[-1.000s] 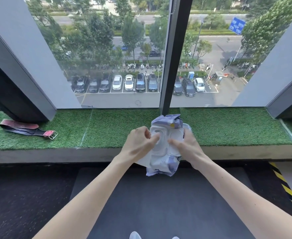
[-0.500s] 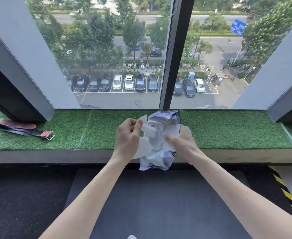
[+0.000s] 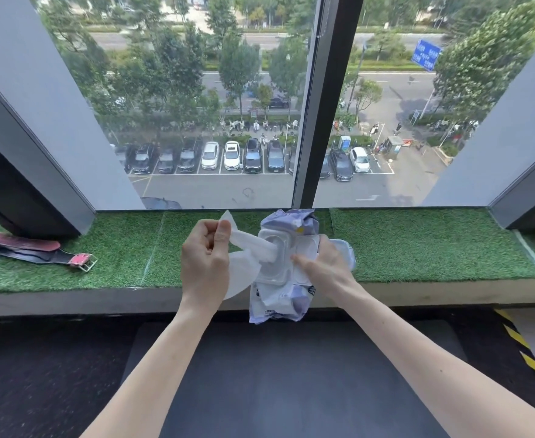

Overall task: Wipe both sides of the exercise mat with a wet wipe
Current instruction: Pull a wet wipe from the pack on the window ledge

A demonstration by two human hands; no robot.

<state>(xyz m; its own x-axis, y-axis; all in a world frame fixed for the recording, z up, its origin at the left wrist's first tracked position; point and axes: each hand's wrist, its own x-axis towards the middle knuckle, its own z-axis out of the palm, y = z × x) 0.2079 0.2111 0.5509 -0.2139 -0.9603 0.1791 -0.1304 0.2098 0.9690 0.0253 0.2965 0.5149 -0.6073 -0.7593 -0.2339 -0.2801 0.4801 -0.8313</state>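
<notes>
Wet wipe: white, thin, slightly translucent sheet. Its top corner is sticking up above the pinching thumb of the left hand; a twisted band is running from that pinch rightward into the pack's opening, and a looser fold is hanging beside the palm.

Wipe pack: soft lavender-and-white pouch, crumpled, sitting upright in the right hand, thumb lying across its front. Its clear plastic flip lid is standing open toward the right hand. The lower end is drooping below both hands.

Exercise mat: dark grey, flat, matte, lying unrolled on the floor beneath both forearms, far edge reaching to just under the hands.
</notes>
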